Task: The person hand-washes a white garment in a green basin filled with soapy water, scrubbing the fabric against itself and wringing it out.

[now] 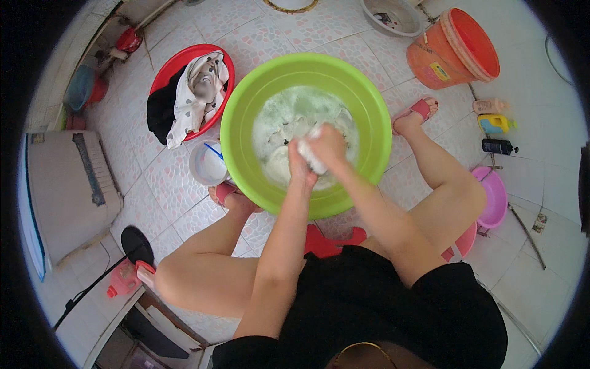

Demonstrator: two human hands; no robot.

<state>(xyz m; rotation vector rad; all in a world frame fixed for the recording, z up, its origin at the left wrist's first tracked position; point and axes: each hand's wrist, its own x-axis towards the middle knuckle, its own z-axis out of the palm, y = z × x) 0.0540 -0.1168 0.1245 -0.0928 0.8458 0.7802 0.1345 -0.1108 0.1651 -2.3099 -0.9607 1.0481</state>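
Over the soapy water of a large green plastic basin (237,133), my left hand (300,163) and my right hand (331,144) hold a bunched white wet cloth (311,156) between them. My right hand is blurred and lies on the cloth's upper right side. The left grips it from the lower left. Light-coloured fabric (279,161) with dark marks lies partly under the suds (299,104); its shape is hidden by foam and by my hands.
To the left stand a red basin (229,99) heaped with black cloth (161,108) and white patterned cloth (189,101), and a small white tub (197,173) with a blue-handled tool (213,150). An orange bucket (428,60) and several bottles (495,124) stand right. A grey basin (405,27) is behind.
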